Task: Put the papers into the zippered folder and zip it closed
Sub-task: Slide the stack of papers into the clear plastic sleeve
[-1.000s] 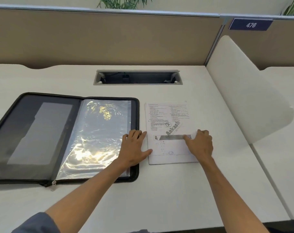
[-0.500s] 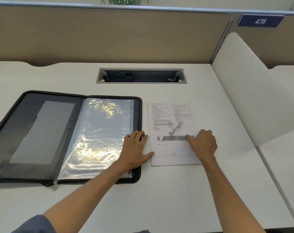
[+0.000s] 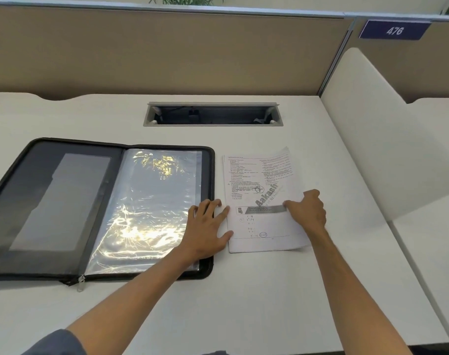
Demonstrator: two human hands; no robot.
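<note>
While the zippered folder (image 3: pixel 100 206) lies open flat on the desk (image 3: pixel 244 303), papers (image 3: pixel 262 201) sit just beside its rt edge, near desk front bare. Divider panel (image 3: pixel 387 149) bounds the rt side. Left hand (image 3: pixel 208 226) rests flat, fingers spread, across folder rim & paper edge. Right hand (image 3: pixel 308 211) pinches the papers' rt side; fingertips underneath hidden. Print too small to read. Vs 0.5 s ago, rt edge now lifted, top corner curling.
</note>
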